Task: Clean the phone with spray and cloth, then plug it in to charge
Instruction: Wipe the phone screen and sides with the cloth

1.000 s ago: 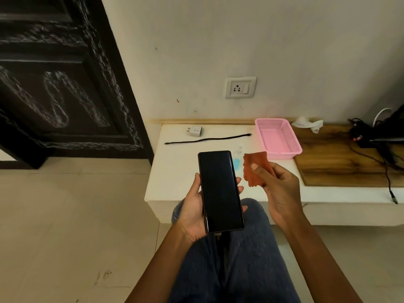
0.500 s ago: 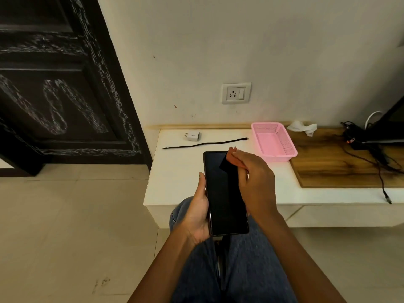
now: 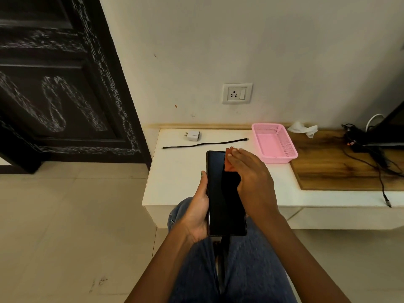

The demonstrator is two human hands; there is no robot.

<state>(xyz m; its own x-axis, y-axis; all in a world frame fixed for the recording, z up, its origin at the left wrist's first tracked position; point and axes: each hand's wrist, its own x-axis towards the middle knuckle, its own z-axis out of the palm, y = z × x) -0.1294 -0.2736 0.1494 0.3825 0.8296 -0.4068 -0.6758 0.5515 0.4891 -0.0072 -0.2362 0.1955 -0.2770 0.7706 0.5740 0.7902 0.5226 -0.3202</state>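
A black phone [image 3: 220, 200] is held screen up over my lap. My left hand [image 3: 196, 211] grips its left edge from below. My right hand [image 3: 251, 173] lies over the phone's upper right part and presses an orange cloth [image 3: 228, 162] onto the screen; only a small patch of the cloth shows under the fingers. On the white ledge [image 3: 175, 171] behind lie a white charger plug [image 3: 192, 136] and a black cable [image 3: 204, 144]. A wall socket [image 3: 237, 93] sits above the ledge. No spray bottle is in view.
A pink plastic basket [image 3: 274, 142] stands on the ledge right of the phone. A wooden board [image 3: 341, 169] carries crumpled tissue [image 3: 303, 128] and tangled dark cables [image 3: 367, 149]. A dark carved door [image 3: 59, 84] fills the left; tiled floor lies below.
My right hand brought the orange cloth from beside the phone onto the top of the screen, where it now presses flatter. The left hand kept holding the phone.
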